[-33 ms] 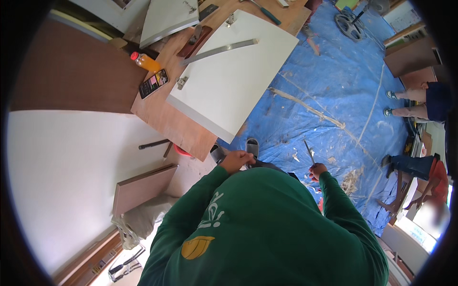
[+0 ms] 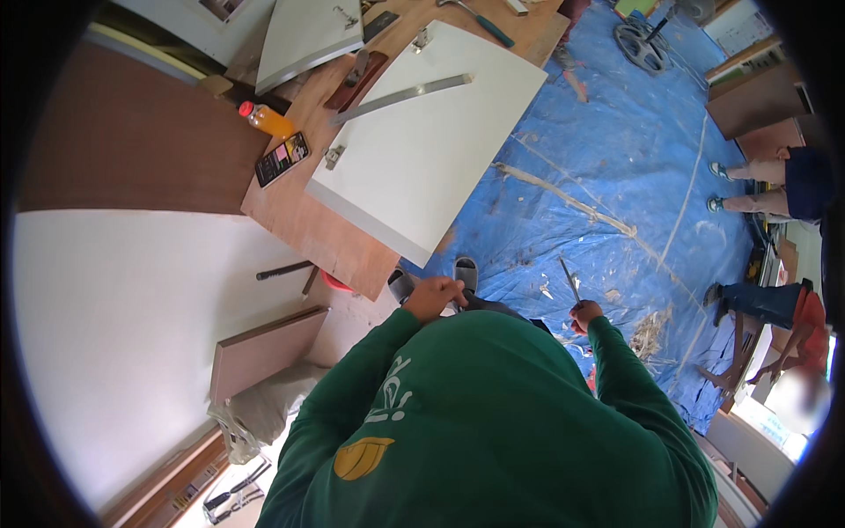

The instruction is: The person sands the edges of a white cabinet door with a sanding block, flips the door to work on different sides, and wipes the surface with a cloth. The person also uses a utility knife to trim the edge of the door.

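My right hand [image 2: 584, 315] is closed around a slim, dark, rod-like tool [image 2: 570, 278] that points away from me above the blue sheet; its exact kind is hard to make out. In front of my waist, my left hand [image 2: 433, 297] has its fingers curled together, and whatever may be inside is hidden. Beyond it lies a white cabinet door panel [image 2: 440, 132] on a wooden workbench [image 2: 352, 257]. Two metal hinges, one at the near left [image 2: 334, 157] and one at the far end [image 2: 421, 39], are fitted along its edge. A flat metal bar [image 2: 405, 97] rests across the panel.
A phone [image 2: 282, 159], an orange drink bottle [image 2: 267, 119] and a hammer [image 2: 482, 25] lie on the bench, with another white panel [image 2: 312, 40] behind. Blue sheeting [image 2: 581, 176] with debris covers the floor. Two people [image 2: 766, 304] [image 2: 805, 185] stand at the right. Boards [image 2: 268, 352] lean at the left.
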Tool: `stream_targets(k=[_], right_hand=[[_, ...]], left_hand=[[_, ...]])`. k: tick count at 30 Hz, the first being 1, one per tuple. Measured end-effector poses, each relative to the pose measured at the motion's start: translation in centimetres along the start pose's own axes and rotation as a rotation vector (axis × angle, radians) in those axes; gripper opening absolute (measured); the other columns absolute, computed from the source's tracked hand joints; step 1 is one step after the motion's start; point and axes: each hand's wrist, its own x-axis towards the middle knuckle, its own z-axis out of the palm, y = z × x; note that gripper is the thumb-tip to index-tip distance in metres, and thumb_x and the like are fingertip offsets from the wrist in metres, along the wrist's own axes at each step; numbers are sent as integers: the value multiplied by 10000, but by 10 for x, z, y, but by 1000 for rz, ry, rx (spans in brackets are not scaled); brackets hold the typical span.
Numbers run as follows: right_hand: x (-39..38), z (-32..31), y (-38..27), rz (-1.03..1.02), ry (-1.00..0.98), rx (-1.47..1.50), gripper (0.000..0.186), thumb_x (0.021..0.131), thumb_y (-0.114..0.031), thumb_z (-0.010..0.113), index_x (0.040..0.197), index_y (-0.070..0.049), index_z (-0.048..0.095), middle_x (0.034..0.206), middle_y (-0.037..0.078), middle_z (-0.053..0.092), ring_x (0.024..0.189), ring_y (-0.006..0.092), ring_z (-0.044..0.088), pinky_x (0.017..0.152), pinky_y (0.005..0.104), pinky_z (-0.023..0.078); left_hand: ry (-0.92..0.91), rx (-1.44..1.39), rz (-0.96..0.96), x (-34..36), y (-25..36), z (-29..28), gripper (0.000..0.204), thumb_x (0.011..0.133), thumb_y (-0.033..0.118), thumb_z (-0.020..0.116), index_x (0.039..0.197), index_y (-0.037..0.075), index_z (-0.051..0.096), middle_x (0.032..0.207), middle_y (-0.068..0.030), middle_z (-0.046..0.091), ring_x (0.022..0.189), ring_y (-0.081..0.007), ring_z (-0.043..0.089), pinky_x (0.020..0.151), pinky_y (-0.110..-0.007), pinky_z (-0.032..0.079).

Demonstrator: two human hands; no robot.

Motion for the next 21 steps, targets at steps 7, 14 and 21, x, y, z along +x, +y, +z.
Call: stream_targets(k=[7, 14, 21], right_hand=[[11, 10, -36, -169, -14, 12, 254, 975, -269, 665, 906, -26, 645, 661, 109, 649, 532, 206, 645, 488, 361, 543], [15, 33, -61, -317, -31, 252, 308, 985, -344, 648, 1033, -40, 654, 685, 75, 622, 552, 224, 672, 496, 357, 547], [-11, 45, -46, -291, 16, 260, 377, 984, -378, 632, 1065, -11, 661, 709, 104, 626, 562, 254, 685, 512, 384, 559]], left_hand=[[456, 724, 524, -3, 71, -50, 629, 935, 253, 635, 1503, 45, 463, 1507, -165, 513, 1397, -331, 482, 1152, -502, 372], [512, 1163, 459, 55, 61, -82, 870, 906, 361, 664, 1631, 82, 271, 1722, -136, 195, 1588, -328, 178, 1273, -574, 107], [611, 1119, 518, 110, 83, -102, 965, 865, 505, 697, 1622, 68, 286, 1707, -162, 227, 1586, -342, 181, 1260, -606, 81]])
